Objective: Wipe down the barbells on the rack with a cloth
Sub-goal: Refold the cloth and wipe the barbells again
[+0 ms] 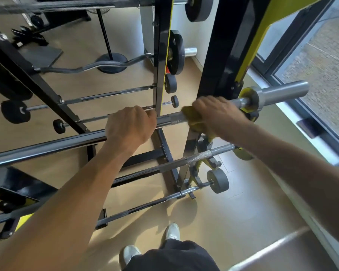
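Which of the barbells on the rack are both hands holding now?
The thick chrome barbell nearest the camera: left hand grips it bare, right hand wraps the yellow cloth round it. The other bars are untouched.

cloth (pixel 192 116) mostly under right hand (pixel 213 112), barbell (pixel 47 145) cut off left

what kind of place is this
Most likely a gym or weight room: a black and yellow rack holds several barbells, weight plates hang on it, and a curl bar rests behind.

No text, brand, number or sign can be read anywhere in view; a small white mark on the black rack upright (pixel 2 37) is too blurred to read.
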`<control>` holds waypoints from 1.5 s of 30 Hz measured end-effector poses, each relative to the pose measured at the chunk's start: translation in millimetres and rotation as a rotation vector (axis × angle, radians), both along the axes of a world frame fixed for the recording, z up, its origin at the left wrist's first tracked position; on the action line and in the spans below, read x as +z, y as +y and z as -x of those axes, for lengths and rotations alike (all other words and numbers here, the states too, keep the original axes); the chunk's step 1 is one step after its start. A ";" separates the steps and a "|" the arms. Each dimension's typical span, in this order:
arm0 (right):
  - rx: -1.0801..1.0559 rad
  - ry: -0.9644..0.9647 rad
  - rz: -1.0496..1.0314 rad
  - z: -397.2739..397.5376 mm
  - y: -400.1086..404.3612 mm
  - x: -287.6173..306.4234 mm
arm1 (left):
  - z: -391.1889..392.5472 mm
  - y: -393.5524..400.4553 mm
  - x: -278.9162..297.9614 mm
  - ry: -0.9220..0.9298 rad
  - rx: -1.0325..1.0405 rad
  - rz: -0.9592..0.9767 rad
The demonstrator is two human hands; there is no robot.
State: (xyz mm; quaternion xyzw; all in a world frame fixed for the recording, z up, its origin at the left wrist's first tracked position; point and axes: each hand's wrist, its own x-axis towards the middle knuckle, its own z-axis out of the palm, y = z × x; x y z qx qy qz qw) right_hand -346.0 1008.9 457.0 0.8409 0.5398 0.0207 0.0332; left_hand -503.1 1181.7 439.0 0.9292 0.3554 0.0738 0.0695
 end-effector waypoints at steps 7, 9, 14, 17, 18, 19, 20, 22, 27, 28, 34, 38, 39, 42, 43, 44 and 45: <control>-0.176 -0.147 -0.038 -4.2 -2.3 -12.9 | -7.9 -2.3 -3.0 0.005 0.025 -0.045; -0.182 -0.105 -0.041 10.2 12.8 -12.7 | -9.0 -2.2 -4.8 0.000 0.024 -0.054; 0.013 -0.043 -0.149 62.0 53.4 -24.3 | -8.7 0.7 -6.7 0.012 -0.008 -0.024; 0.089 -0.014 -0.159 50.8 40.2 -22.8 | -3.3 2.9 -4.9 0.008 -0.072 -0.041; 0.069 0.009 -0.134 40.0 32.1 -20.2 | -1.7 3.7 -5.0 0.006 -0.096 -0.044; 0.021 0.028 -0.105 27.1 23.2 -15.5 | -0.4 3.7 -4.3 0.002 -0.102 -0.040; -0.042 0.032 -0.079 14.1 14.5 -10.8 | -0.2 4.2 -3.9 0.007 -0.096 -0.035; -0.157 0.017 -0.075 -5.1 -0.2 -5.0 | -1.6 4.4 -2.8 0.029 -0.077 -0.043; -0.331 -0.077 -0.184 11.8 11.1 -20.0 | -6.2 -2.7 -2.9 0.020 0.022 -0.034; -0.311 -0.073 -0.195 21.9 19.5 -20.9 | -6.7 -4.8 -3.1 0.007 0.037 -0.035; 0.042 -0.034 -0.224 76.6 62.6 -26.3 | -4.2 -3.3 -6.1 -0.064 0.034 -0.023; 0.000 0.050 -0.234 33.1 5.9 -27.4 | 0.6 -0.2 -6.8 -0.111 -0.031 -0.069; -0.054 0.026 -0.278 25.0 -10.3 -32.1 | 1.8 -1.4 -7.4 -0.127 -0.020 -0.097; -0.118 0.033 -0.523 31.4 -43.9 -59.9 | 4.4 -7.9 -11.1 -0.201 -0.001 -0.182; -0.102 0.084 -0.605 39.7 -52.6 -71.4 | 5.1 -9.6 -12.5 -0.257 -0.009 -0.180; -0.097 0.158 -0.663 49.0 -60.8 -83.6 | 6.6 -10.5 -13.6 -0.370 -0.025 -0.177; -0.123 0.260 -0.687 58.5 -68.1 -97.4 | 8.4 -11.2 -15.3 -0.546 -0.053 -0.183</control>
